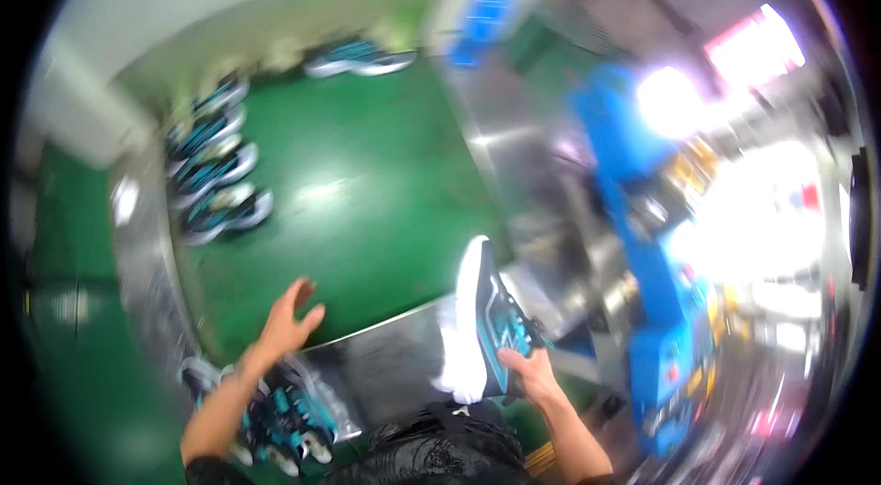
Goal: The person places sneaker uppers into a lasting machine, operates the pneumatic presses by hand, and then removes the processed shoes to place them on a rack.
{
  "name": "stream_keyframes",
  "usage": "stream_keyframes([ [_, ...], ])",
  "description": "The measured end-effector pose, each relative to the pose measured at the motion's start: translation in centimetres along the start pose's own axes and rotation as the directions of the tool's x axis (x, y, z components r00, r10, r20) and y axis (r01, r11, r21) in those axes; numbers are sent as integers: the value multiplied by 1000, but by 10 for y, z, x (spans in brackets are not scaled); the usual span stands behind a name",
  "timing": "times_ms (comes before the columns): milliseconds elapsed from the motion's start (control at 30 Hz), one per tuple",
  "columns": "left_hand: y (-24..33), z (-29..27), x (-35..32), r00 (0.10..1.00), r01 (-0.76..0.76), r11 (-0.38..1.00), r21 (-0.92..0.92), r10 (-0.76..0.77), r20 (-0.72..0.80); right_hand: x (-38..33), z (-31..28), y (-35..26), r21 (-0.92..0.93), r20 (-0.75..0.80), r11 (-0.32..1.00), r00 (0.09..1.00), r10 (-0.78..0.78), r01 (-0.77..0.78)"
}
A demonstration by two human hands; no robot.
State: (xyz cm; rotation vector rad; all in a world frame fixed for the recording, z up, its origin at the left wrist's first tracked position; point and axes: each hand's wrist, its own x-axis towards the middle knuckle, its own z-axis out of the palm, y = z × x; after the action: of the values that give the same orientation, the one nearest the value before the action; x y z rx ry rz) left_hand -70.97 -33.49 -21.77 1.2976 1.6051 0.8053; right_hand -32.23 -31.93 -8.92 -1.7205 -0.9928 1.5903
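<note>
A dark sneaker with teal trim and a thick white sole [471,320] is gripped in my right hand [530,369], its sole turned toward the left. My left hand [292,318] hovers near the front edge of the green work surface [349,200], fingers apart and holding nothing. Below the left forearm, several similar sneakers [289,416] sit in a group at the lower left. More of the same kind stand in a row [216,173] along the left side of the green surface. Another sneaker [358,58] lies at its far edge.
A metal rim [151,265] borders the green surface on the left, and a grey metal ledge [390,366] runs along its front. To the right stands a blue machine [656,301] beside bright lamps [674,102]. A blue object [483,22] is at the back. The right side is blurred.
</note>
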Motion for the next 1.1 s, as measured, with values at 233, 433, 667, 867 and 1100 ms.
stream_keyframes([
  [233, 319, 212, -28, 687, -49, 483, -874, 652, 321, -76, -123, -69, 98, 244, 659, 624, -743, 746],
  [433, 394, 440, -113, 763, -64, 739, -671, 470, 445, -148, -349, 29, 247, -58, 729, 760, -647, 639],
  [667, 498, 672, -203, 477, -67, 811, -581, 537, 696, -287, -561, 209, 625, -696, 585, 709, 116, 518],
  [867, 623, 980, -166, 410, -592, 804, 60, 236, 881, -372, -649, 202, 243, -969, 333, 211, 131, 911],
  [1100, 604, 1153, -121, 538, -745, 638, 196, 400, 742, -358, -658, 281, 325, -946, 509, 274, 174, 797],
])
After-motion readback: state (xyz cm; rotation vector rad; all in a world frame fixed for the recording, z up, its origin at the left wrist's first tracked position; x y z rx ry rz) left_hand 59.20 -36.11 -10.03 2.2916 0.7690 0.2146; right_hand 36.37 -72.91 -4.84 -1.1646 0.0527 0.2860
